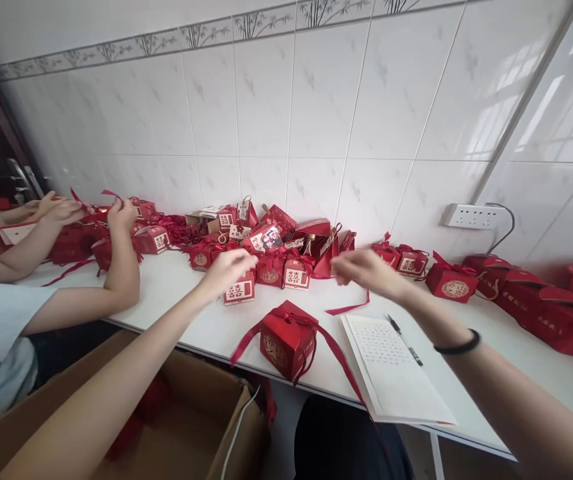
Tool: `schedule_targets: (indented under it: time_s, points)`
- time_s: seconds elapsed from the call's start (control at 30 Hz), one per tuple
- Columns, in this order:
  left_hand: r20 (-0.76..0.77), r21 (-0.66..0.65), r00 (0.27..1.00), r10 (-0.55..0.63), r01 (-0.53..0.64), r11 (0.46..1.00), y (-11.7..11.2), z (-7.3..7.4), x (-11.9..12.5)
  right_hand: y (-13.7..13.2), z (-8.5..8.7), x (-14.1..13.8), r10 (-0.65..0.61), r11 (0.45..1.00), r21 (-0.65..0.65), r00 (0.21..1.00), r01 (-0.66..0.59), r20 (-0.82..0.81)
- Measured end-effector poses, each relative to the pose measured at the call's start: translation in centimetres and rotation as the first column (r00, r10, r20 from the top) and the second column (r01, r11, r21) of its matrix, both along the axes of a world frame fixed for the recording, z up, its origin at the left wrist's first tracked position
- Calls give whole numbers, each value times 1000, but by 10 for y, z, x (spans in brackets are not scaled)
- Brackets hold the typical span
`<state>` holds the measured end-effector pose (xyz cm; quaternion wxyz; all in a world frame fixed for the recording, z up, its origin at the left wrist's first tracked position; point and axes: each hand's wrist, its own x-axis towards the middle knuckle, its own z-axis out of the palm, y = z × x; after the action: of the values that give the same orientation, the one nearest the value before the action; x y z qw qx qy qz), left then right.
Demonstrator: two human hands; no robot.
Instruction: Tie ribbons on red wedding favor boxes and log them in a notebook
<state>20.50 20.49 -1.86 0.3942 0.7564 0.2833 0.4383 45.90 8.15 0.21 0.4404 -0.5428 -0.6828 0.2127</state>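
Note:
A red gift box [289,341] with a gold round emblem stands on the table in front of me. Its red ribbon [335,347] is loosely looped on top, with long ends trailing to both sides. My left hand [230,268] is raised behind and left of this box, fingers curled together, in front of a box with a white double-happiness label [239,291]. My right hand [366,270] hovers behind and to the right, fingers closed; a separate piece of ribbon [350,308] appears just below it. What either hand may pinch is too small or blurred to see.
Red boxes [271,272] crowd the wall. An open notebook [396,367] with a pen [405,340] lies at right. More boxes [541,310] stand far right, near a power strip [476,216]. A cardboard carton [206,400] sits below left. At left, another person's hands [122,217] handle ribbon.

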Motion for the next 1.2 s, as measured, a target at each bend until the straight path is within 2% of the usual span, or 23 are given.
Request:
schedule_targets:
  time_s: [0.03, 0.1, 0.2, 0.27, 0.43, 0.6, 0.67, 0.77, 0.83, 1.0, 1.1, 1.2]
  points:
    - [-137, 58, 990, -15, 23, 998, -7, -8, 5, 8, -13, -5, 25, 1000, -6, 988, -25, 153]
    - [-384, 145, 923, -28, 90, 985, -27, -25, 18, 22, -37, -19, 112, 992, 6, 915, -124, 387]
    - [-565, 318, 820, 90, 115, 941, -53, -50, 35, 36, -61, -35, 217, 970, -27, 808, -242, 548]
    - [-590, 405, 788, 179, 97, 909, -61, -60, 40, 40, -68, -40, 248, 962, -52, 771, -269, 586]
    - [-631, 459, 724, 278, 60, 886, -60, -69, 39, 44, -74, -43, 308, 943, -85, 744, -322, 592]
    - [-598, 455, 756, 266, 47, 889, -58, -73, 39, 49, -79, -50, 323, 941, -130, 711, -312, 624]
    - [-603, 424, 759, 245, 45, 904, -57, -73, 39, 48, -81, -51, 297, 952, -125, 747, -280, 595]
    - [-623, 383, 754, 209, 60, 922, -54, -73, 38, 44, -85, -50, 242, 970, -111, 854, -216, 460]
    - [-619, 378, 763, 190, 77, 923, -52, -75, 38, 40, -88, -49, 202, 979, -107, 896, -173, 396]
    - [-480, 341, 867, 132, 46, 939, -50, -84, 40, 33, -91, -50, 148, 989, -65, 930, -134, 336]
    - [-415, 266, 907, 69, 48, 963, -50, -88, 40, 33, -89, -53, 170, 979, -132, 978, -154, 122]
    - [-420, 229, 907, 15, 90, 969, -49, -88, 40, 34, -86, -50, 205, 936, -268, 973, -227, -105]
